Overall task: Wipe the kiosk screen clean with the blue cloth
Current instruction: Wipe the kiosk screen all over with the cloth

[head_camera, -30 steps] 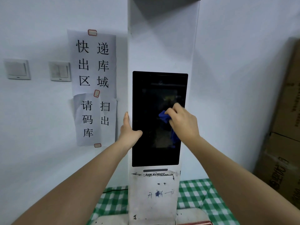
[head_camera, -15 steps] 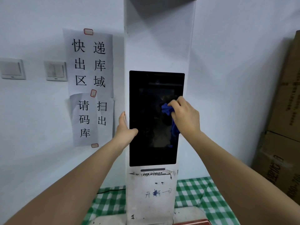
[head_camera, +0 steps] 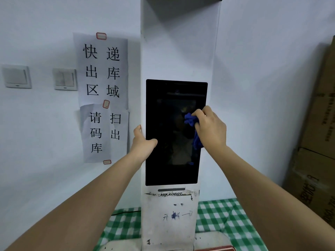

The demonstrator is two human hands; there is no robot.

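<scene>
**Blue cloth pressed to the right side of the dark kiosk screen**

The kiosk screen point(head_camera: 172, 133) is seen as a tall, glossy black panel set into the front of a white kiosk column point(head_camera: 178, 51). It is unlit, and faint reflections are carried in its middle. Below its lower edge a dark slot and a scuffed "HIKROBOT" label point(head_camera: 171, 194) are visible, with pen marks further down the worn white face.

The blue cloth point(head_camera: 192, 124) is bunched into a crumpled wad of deep blue; it is held against the glass near the screen's right edge, at about mid-height, with a tail hanging down beneath the hand. It is gripped by the right hand point(head_camera: 211, 128), whose fingers are curled round it.

The column's left edge is clasped by the left hand point(head_camera: 144, 144): the thumb is laid over the screen's left margin, while the fingers are wrapped round the side, out of sight.

Paper notices point(head_camera: 103, 95) and two wall switches point(head_camera: 40, 77) are fixed to the wall on the left; cardboard boxes point(head_camera: 315, 142) are stacked on the right. A green checked cloth point(head_camera: 221, 218) is spread beneath the column's base.
</scene>
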